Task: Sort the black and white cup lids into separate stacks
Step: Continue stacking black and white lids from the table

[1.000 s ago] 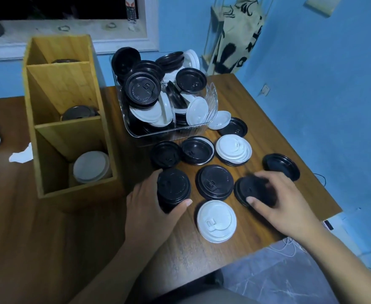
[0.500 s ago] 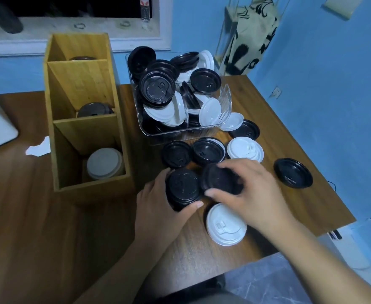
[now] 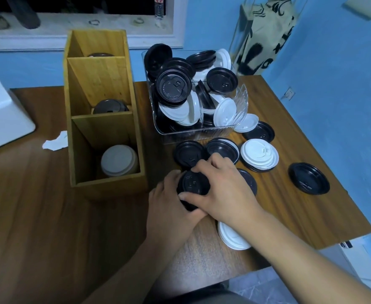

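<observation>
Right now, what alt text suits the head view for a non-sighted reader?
The left hand and right hand grip a stack of black lids on a wooden table. Loose black and white lids lie around it, with a clear bin of mixed lids behind and a wooden organizer to the left.

Wood counter (image 3: 26,216). Left: white block (image 3: 2,115), paper scrap (image 3: 55,142). Centre: wooden box (image 3: 105,187), clear bin (image 3: 180,132) just right of it. Before bin: black lids (image 3: 187,153), white stack (image 3: 259,157). Black stack (image 3: 193,185) nearer front. Lone black lid (image 3: 308,181) far right. White lid (image 3: 230,236) by front edge.
</observation>
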Action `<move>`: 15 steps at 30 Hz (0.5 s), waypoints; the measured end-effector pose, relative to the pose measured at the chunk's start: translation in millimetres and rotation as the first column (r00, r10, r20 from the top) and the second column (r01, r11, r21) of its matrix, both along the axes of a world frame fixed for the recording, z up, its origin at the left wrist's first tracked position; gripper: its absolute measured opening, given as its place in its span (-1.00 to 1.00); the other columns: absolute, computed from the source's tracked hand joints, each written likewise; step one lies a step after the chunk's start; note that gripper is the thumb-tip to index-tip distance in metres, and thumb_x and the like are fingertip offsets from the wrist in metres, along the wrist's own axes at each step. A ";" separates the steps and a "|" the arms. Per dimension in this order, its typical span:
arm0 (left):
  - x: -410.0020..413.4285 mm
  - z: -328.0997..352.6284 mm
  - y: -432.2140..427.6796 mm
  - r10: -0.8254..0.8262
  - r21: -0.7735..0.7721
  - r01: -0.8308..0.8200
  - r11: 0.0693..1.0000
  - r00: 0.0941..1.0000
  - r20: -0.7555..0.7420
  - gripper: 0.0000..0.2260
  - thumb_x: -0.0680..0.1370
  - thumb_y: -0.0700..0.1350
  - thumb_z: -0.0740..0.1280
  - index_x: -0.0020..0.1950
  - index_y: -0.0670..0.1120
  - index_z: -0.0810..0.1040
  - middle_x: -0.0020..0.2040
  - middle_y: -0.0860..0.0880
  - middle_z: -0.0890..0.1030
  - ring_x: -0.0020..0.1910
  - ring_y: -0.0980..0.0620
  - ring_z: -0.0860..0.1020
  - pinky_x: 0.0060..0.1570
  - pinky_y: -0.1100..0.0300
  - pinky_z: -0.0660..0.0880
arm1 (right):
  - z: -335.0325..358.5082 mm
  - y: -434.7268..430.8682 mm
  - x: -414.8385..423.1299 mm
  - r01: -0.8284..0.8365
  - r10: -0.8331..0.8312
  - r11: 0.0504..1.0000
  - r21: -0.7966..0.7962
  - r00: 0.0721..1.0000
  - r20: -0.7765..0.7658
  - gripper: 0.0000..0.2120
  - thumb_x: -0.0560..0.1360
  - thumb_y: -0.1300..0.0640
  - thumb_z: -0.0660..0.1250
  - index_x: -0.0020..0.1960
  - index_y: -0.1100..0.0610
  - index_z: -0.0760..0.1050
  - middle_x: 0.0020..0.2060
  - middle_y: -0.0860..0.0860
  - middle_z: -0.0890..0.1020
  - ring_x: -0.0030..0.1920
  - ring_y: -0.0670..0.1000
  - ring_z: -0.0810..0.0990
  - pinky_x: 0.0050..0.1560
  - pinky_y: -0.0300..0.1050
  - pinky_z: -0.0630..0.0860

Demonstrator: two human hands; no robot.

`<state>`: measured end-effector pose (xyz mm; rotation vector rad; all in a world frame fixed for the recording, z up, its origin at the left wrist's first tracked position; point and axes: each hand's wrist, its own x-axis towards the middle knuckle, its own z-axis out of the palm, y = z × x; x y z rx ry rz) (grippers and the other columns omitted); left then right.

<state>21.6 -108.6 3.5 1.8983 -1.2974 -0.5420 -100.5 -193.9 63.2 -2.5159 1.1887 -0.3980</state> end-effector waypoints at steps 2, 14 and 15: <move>0.3 2.8 -0.1 -0.015 -0.004 0.015 1.000 1.000 -0.001 -0.30 0.32 0.34 0.40 0.39 0.07 0.41 0.22 0.26 0.48 0.22 0.13 0.48 0.29 0.07 0.37 | 0.1 -1.1 1.1 -0.002 0.002 1.000 0.018 1.000 -0.016 -0.37 0.29 -0.47 0.34 0.16 -0.07 0.51 -0.02 -0.10 0.36 0.04 -0.01 0.41 -0.12 0.02 0.55; 1.6 6.5 1.2 -0.012 -0.007 0.012 1.000 0.999 0.044 -0.31 0.29 0.39 0.49 0.33 0.31 0.32 0.16 0.44 0.40 0.20 0.35 0.33 0.27 0.20 0.25 | 2.8 -60.5 -29.5 0.119 -0.116 0.992 -0.038 0.990 0.076 -0.66 0.48 -0.25 0.38 0.07 -0.02 0.51 -0.14 -0.15 0.46 -0.11 -0.06 0.49 -0.14 -0.05 0.49; 1.7 6.6 1.5 -0.011 -0.007 0.011 1.000 0.999 0.042 -0.31 0.29 0.40 0.49 0.34 0.30 0.32 0.18 0.42 0.41 0.20 0.34 0.33 0.28 0.20 0.25 | 1.4 -61.6 -26.4 0.133 -0.131 0.991 -0.023 0.987 0.091 -0.66 0.47 -0.21 0.42 0.08 -0.01 0.46 -0.18 -0.17 0.43 -0.16 -0.07 0.47 -0.19 -0.08 0.44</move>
